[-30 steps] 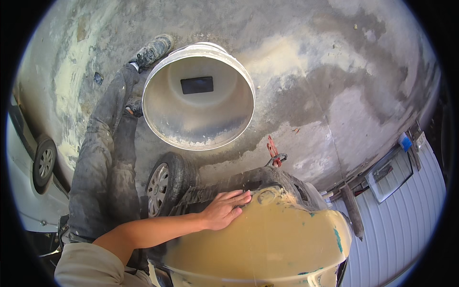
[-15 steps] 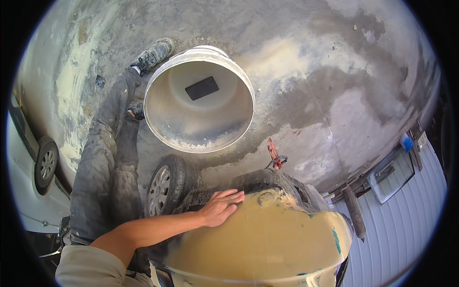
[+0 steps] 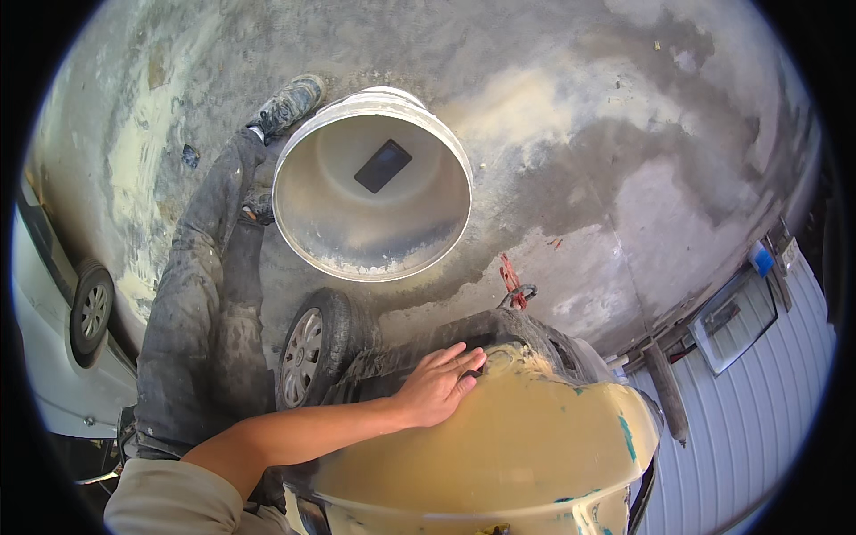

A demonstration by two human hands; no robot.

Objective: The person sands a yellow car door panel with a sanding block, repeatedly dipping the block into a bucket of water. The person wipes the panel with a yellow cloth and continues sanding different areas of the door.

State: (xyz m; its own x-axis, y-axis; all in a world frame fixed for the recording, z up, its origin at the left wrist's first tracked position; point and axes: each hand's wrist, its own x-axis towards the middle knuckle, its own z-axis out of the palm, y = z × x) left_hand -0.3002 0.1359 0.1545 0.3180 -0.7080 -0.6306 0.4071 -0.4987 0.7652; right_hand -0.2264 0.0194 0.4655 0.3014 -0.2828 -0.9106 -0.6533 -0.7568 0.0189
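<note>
My left hand lies flat, palm down, on the near edge of a rounded car panel coated in yellowish-tan filler. Its fingers are stretched out toward the right, close to a rough patch of filler. I cannot see anything under the palm. My bare forearm reaches in from the lower left. My right hand is out of view.
A big white bucket stands on the stained concrete with a flat dark rectangle inside. My legs in dusty grey trousers and a shoe are beside it. A car wheel, a white car, a red tool and a corrugated wall surround me.
My left hand has slid a little to the right along the panel's edge. The bucket and ground shifted slightly in the view.
</note>
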